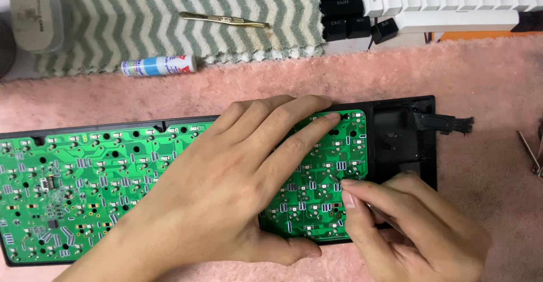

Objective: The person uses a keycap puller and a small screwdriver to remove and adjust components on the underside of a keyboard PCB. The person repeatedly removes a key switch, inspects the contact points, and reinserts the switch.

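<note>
Fingers, left: my left hand (226, 186) lies flat and spread over the middle of the green circuit board (85, 180), palm down, fingers (317, 125) stretched toward the board's upper right corner, thumb along the near edge; it presses and grips nothing.
Fingers, right: my right hand (413, 225) is pinched around a thin metal tool (335, 177); thumb and forefinger close on its shaft, and the tip touches the board just beside my left hand.
Circuit board: I see it lying solder side up inside a black keyboard case (404, 146), running from the left edge of the view to right of centre.
Case: its right end is bare black plastic, uncovered by the board.
Brush: a small black brush (447, 125) rests on the case's upper right corner, bristles hanging past the edge.
Surface: a pink fluffy mat (396, 73) carries the case; I cannot tell what lies under it.
Towel: a grey and white zigzag towel (169, 16) sits at the top left, with gold tweezers (223, 19) on it.
Tube: a blue and white tube (158, 65) lies at the towel's near edge.
Keyboard: a white and black keyboard (430, 2) sits at the top right, well apart from my hands.
Box: a grey rounded container (37, 13) stands at the far left.
</note>
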